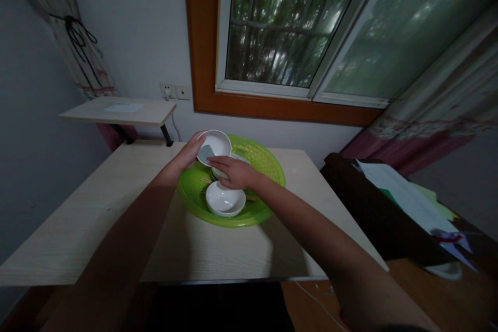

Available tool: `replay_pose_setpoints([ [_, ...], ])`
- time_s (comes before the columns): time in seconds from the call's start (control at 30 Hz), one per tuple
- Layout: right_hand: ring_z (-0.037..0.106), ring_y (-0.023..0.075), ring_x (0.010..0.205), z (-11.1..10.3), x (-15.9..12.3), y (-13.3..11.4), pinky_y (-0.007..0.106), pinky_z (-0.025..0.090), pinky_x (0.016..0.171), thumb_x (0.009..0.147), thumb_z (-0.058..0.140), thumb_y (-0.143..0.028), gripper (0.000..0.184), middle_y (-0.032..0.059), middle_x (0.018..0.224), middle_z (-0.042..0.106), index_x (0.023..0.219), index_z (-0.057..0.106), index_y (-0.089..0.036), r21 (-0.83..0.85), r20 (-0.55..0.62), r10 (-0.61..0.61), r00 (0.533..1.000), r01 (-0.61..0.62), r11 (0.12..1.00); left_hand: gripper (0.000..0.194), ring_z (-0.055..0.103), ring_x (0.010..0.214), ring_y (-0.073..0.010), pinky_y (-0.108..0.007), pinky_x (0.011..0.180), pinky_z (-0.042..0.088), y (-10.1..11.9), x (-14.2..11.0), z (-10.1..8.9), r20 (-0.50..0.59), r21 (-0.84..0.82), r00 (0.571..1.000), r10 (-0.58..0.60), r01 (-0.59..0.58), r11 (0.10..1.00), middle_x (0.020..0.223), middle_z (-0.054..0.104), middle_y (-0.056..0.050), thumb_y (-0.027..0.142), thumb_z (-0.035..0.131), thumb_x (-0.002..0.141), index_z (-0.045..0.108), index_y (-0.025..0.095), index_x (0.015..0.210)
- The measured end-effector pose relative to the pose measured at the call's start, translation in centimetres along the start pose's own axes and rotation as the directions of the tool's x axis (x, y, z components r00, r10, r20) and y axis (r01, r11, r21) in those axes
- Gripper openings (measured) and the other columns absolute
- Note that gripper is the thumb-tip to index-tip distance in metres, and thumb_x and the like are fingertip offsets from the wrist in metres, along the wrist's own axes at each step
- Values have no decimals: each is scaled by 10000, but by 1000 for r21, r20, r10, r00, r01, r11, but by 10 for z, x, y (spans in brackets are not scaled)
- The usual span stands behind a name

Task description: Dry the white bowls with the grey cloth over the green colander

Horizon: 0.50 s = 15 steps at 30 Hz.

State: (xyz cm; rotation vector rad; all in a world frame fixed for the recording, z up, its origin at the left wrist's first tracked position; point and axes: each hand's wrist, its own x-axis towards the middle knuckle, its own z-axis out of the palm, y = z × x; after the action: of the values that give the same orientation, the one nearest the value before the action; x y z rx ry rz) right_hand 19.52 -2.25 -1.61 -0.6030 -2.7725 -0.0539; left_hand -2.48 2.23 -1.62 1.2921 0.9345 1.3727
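Note:
My left hand (pixel 189 151) grips the rim of a white bowl (pixel 220 141), tilted with its inside toward me. Against the bowl's inner wall, the fingers of my right hand (pixel 236 173) press a small grey-blue cloth (pixel 205 152). Below them a second white bowl (pixel 225 200) sits upright in a round green plastic basket (pixel 269 166). More bowls, partly hidden by my right hand, are behind it in the basket. Chopsticks (pixel 251 198) lie in the basket, mostly covered by the bowls.
The basket stands on a pale wooden table (pixel 155 249) against the wall. A small raised shelf (pixel 143 109) with a paper on it is at the back left. Past the table's right edge is a dark piece of furniture (pixel 373 212) with papers. A window rises behind.

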Motion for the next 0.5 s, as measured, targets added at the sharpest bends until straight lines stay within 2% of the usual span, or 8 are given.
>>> replay_pose_setpoints([
  [0.1, 475, 306, 1395, -1, 2, 0, 465, 447, 1112, 930, 573, -232, 490, 149, 1523, 508, 1404, 549, -109, -158, -15, 73, 997, -75, 985, 379, 626, 898, -175, -274, 775, 511, 0, 1, 2, -18, -34, 1000, -14, 13, 999, 1093, 669, -64, 439, 611, 916, 593, 199, 1208],
  [0.23, 435, 329, 1427, -5, 3, 1, 499, 467, 1070, 981, 489, -131, 342, 180, 1481, 542, 1290, 630, -96, -328, -89, 144, 986, -165, 930, 359, 622, 772, -158, -263, 671, 507, -1, 1, 4, -13, -46, 998, -55, 54, 997, 998, 666, -53, 450, 567, 944, 568, 207, 1208],
  [0.37, 445, 330, 1412, -10, 3, 3, 477, 470, 1084, 1000, 464, -122, 305, 185, 1435, 578, 1225, 665, -80, -399, -139, 129, 982, -175, 900, 351, 607, 700, -149, -245, 590, 484, 0, -3, 6, 4, -47, 997, -75, 75, 996, 949, 652, -44, 468, 570, 941, 557, 218, 1188],
  [0.5, 470, 329, 1384, -11, 1, 6, 463, 469, 1099, 996, 476, -119, 281, 180, 1381, 616, 1164, 696, -72, -434, -144, 109, 984, -161, 886, 325, 574, 657, -126, -211, 538, 433, 8, -11, 8, 48, -61, 994, -94, 97, 993, 881, 614, -19, 422, 655, 888, 548, 218, 1117],
])
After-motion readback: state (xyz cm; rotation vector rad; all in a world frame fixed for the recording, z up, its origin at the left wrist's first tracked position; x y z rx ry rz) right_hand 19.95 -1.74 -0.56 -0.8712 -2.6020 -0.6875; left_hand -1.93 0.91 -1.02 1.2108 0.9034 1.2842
